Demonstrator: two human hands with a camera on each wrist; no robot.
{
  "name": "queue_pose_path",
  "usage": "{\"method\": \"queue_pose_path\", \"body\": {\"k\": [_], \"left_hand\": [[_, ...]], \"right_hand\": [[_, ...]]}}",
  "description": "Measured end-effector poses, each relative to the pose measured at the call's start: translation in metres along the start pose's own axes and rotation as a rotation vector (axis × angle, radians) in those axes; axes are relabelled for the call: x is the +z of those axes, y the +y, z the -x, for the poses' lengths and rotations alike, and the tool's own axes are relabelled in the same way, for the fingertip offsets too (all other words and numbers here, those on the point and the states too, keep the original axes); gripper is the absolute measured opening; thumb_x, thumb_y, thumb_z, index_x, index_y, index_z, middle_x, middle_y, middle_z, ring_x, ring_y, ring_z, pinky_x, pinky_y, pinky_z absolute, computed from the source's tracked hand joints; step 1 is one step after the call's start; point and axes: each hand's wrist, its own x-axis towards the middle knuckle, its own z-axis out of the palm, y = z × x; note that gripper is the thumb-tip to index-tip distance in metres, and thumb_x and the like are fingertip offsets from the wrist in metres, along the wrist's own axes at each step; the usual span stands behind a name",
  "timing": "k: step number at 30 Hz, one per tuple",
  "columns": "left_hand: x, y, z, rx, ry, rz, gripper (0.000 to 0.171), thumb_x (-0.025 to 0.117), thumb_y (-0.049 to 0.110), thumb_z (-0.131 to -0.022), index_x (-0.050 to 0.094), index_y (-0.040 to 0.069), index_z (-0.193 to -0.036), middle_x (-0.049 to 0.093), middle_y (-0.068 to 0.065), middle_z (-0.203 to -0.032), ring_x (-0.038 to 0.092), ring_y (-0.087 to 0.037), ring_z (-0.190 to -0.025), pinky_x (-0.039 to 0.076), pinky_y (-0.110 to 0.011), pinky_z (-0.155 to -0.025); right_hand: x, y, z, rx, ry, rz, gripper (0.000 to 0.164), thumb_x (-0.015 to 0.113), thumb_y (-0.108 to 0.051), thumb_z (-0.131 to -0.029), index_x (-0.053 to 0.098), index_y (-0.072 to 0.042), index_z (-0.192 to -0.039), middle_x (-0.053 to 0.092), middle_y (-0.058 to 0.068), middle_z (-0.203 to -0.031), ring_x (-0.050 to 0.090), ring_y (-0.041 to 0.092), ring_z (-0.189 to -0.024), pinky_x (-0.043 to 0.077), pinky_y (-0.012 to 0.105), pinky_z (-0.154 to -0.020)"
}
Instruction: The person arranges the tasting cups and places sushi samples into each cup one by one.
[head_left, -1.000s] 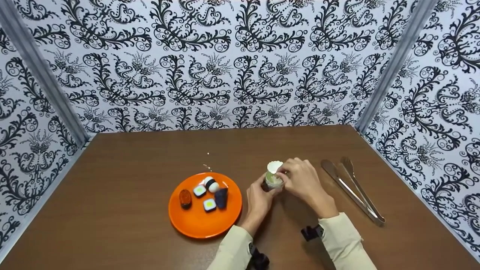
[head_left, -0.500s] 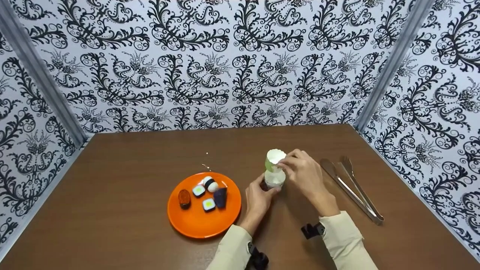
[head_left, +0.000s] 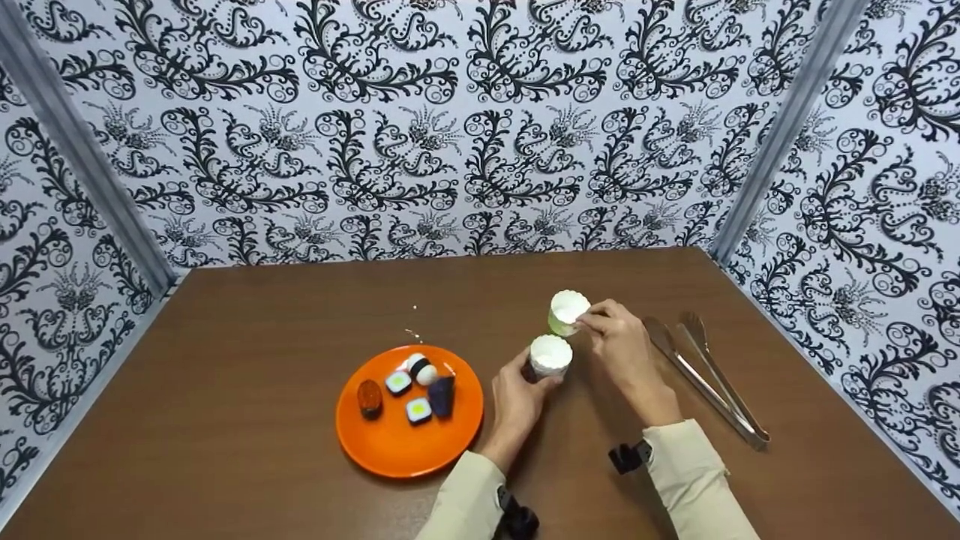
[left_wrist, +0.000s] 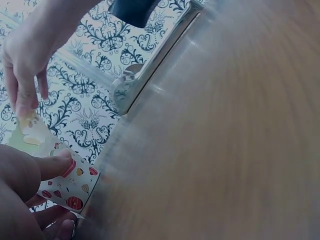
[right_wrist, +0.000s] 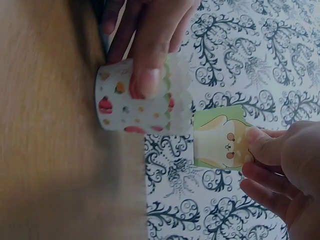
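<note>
My left hand [head_left: 517,397] grips a white paper baking cup [head_left: 550,369] by its side, low over the table. Red and yellow prints cover this cup [right_wrist: 115,110] in the right wrist view. Scalloped green and pale edges show at its mouth; whether other cups sit inside, I cannot tell. Just above and right of it, my right hand [head_left: 621,349] pinches the rim of a green baking cup [head_left: 559,323] between thumb and fingers. A cartoon animal face decorates the green cup [right_wrist: 220,140]. The two cups are apart in the right wrist view.
Left of the hands, an orange plate [head_left: 397,454] bears several toy sushi pieces [head_left: 418,409]. Metal tongs [head_left: 720,397] lie on the brown table [head_left: 225,375] at the right. Small white specks [head_left: 413,333] lie behind the plate. Patterned walls [head_left: 450,150] enclose the table.
The right hand has drawn the green cup up out of the white cup, then moved it slightly right. The left hand has stayed in place, holding the white cup.
</note>
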Motion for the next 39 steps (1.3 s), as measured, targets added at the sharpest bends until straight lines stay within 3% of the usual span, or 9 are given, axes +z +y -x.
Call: {"method": "queue_pose_path", "body": {"k": [8,16,30,39], "left_hand": [[0.0,0.001,0.0,-0.001,0.001,-0.012,0.057,0.09,0.016,-0.072,0.071,0.006,-0.125,0.074,-0.011,-0.118,0.07,-0.028,-0.11,0.057,-0.043,-0.099],[-0.001,0.0,0.0,0.025,-0.003,-0.007,0.059,0.09,0.016,-0.072,0.07,0.007,-0.126,0.074,-0.01,-0.119,0.07,-0.027,-0.11,0.057,-0.045,-0.1],[0.0,0.001,0.001,0.007,-0.013,0.008,0.058,0.089,0.016,-0.073,0.07,0.01,-0.127,0.074,-0.008,-0.121,0.069,-0.025,-0.111,0.056,-0.043,-0.1],[0.001,0.0,0.0,0.007,-0.008,0.001,0.058,0.09,0.016,-0.073,0.07,0.01,-0.127,0.074,-0.009,-0.119,0.069,-0.025,-0.11,0.057,-0.042,-0.099]], "right_hand": [[0.005,0.009,0.005,0.045,-0.011,-0.03,0.005,0.079,0.009,-0.076,0.078,0.005,-0.079,0.069,0.016,-0.082,0.069,0.031,-0.075,0.06,0.044,-0.066],[0.007,0.014,0.011,0.117,-0.112,0.006,0.005,0.076,0.008,-0.08,0.077,0.005,-0.078,0.069,0.016,-0.084,0.07,0.032,-0.077,0.061,0.042,-0.066],[0.012,0.018,0.017,0.129,-0.203,0.018,0.005,0.076,0.006,-0.081,0.077,0.002,-0.078,0.07,0.016,-0.085,0.071,0.032,-0.079,0.062,0.042,-0.068],[0.011,0.013,0.019,0.214,-0.294,0.002,0.007,0.074,0.006,-0.083,0.078,0.001,-0.079,0.072,0.014,-0.089,0.072,0.032,-0.084,0.062,0.042,-0.071]]}}
